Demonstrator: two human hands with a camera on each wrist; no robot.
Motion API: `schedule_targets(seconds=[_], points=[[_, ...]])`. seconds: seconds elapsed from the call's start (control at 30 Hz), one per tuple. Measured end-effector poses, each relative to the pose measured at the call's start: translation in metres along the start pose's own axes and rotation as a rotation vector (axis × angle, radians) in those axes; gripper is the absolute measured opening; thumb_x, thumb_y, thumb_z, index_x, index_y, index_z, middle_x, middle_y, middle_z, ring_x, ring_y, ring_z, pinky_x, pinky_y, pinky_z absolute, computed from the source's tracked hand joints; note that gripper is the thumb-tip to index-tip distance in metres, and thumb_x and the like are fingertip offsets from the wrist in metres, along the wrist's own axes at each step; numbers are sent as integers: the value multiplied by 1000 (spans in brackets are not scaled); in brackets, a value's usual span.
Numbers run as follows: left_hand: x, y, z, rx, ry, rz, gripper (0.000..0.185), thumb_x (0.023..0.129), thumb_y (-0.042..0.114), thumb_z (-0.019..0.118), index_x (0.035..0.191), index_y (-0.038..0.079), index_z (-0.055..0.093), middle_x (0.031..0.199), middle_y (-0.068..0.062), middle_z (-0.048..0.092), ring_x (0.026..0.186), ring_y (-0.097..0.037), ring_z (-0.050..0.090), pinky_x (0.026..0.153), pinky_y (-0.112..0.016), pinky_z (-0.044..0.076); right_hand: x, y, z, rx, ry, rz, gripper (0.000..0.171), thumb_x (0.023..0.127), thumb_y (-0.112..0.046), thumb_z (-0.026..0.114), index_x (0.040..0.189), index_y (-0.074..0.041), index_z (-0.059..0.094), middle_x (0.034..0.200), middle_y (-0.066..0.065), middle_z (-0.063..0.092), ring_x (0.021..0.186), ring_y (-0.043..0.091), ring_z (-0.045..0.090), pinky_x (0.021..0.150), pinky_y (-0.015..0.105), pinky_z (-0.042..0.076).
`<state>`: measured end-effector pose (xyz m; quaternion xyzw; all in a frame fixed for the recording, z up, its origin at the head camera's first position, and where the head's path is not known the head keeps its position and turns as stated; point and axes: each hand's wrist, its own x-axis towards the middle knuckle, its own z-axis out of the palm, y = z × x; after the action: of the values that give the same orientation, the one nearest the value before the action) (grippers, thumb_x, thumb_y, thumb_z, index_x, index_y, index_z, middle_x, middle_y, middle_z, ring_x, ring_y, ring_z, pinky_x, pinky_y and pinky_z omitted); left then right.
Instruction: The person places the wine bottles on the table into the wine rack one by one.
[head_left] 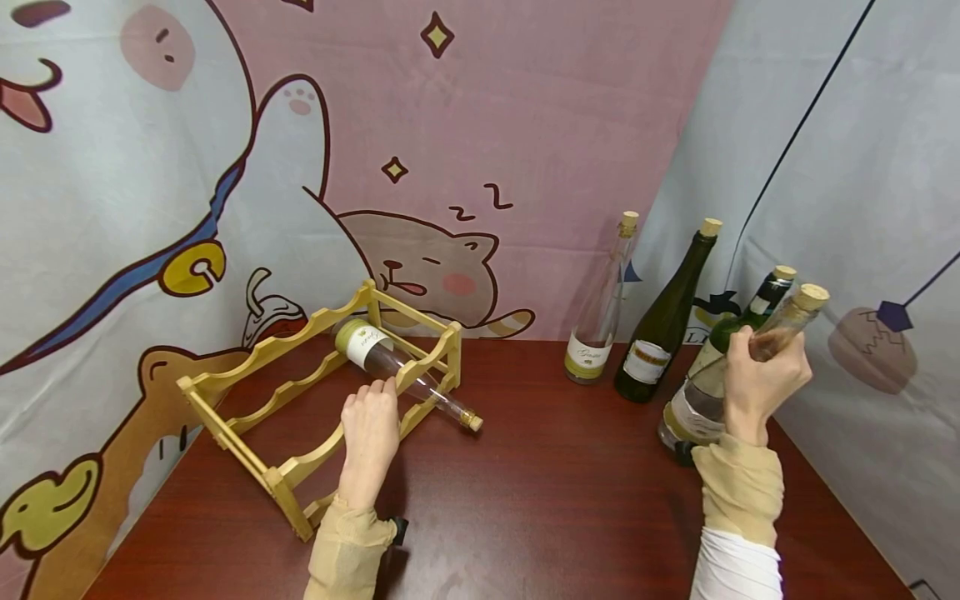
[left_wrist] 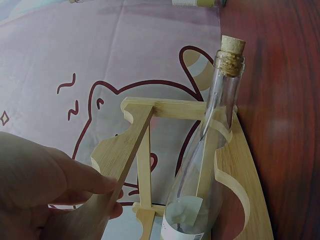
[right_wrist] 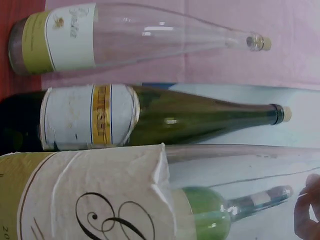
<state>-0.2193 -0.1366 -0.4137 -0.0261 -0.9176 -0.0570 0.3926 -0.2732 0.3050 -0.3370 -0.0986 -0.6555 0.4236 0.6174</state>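
Note:
My left hand (head_left: 371, 425) grips the upper front rail of a wooden wine rack (head_left: 300, 468); in the left wrist view its thumb and fingers pinch the rail (left_wrist: 131, 150). One clear corked bottle (head_left: 367, 346) lies in the rack, its neck poking out over the front. On the right, my right hand (head_left: 765, 371) holds a clear glass bottle (head_left: 693, 412) round its neck, cork uppermost and leaning right. Its large cream label (right_wrist: 100, 195) shows in the right wrist view. Whether its base touches the table cannot be told.
Another clear bottle (head_left: 588, 354) and a dark green bottle (head_left: 660, 333) stand corked on the red-brown table (head_left: 525, 500), left of the held one. Behind that one a green bottle (head_left: 750, 315) is partly hidden. A cartoon-printed cloth (head_left: 570, 108) hangs at the back.

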Motion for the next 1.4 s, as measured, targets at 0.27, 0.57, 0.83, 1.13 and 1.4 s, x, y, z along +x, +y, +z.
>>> schedule_targets(seconds=[0.27, 0.57, 0.83, 1.13, 1.4], points=[[0, 0, 0, 5, -10, -8, 21, 73, -3, 62, 94, -3, 68, 76, -15, 65, 69, -33, 61, 60, -41, 45, -11, -9, 4, 58, 40, 51, 30, 79, -15, 61, 69, -39, 44, 58, -26, 40, 53, -8, 35, 56, 14, 27], [1, 1, 1, -7, 3, -2, 22, 74, -4, 62, 95, -3, 68, 76, -15, 65, 68, -33, 61, 60, -41, 45, -23, -22, 8, 166, 67, 114, 19, 80, -15, 62, 72, -30, 54, 57, -22, 46, 52, -6, 39, 56, 15, 31], [1, 0, 1, -2, 5, -2, 23, 72, -3, 64, 95, -2, 69, 76, -15, 66, 68, -33, 61, 61, -41, 45, -35, -38, 13, 264, 68, 208, 14, 79, -8, 62, 75, -21, 60, 63, -17, 53, 55, -4, 46, 58, 15, 37], [1, -1, 0, 0, 6, -4, 24, 72, -3, 64, 96, -2, 69, 77, -15, 67, 69, -33, 62, 60, -41, 45, -52, -58, 14, 430, 46, 228, 12, 79, -3, 62, 76, -15, 63, 68, -12, 59, 61, -1, 54, 61, 17, 42], [1, 0, 1, -1, -2, -5, 23, 71, -3, 64, 94, -2, 68, 76, -15, 66, 68, -34, 61, 61, -41, 45, -65, -80, 14, 652, 38, 238, 13, 79, 5, 57, 80, -8, 61, 71, -1, 60, 63, 7, 57, 65, 20, 46]])
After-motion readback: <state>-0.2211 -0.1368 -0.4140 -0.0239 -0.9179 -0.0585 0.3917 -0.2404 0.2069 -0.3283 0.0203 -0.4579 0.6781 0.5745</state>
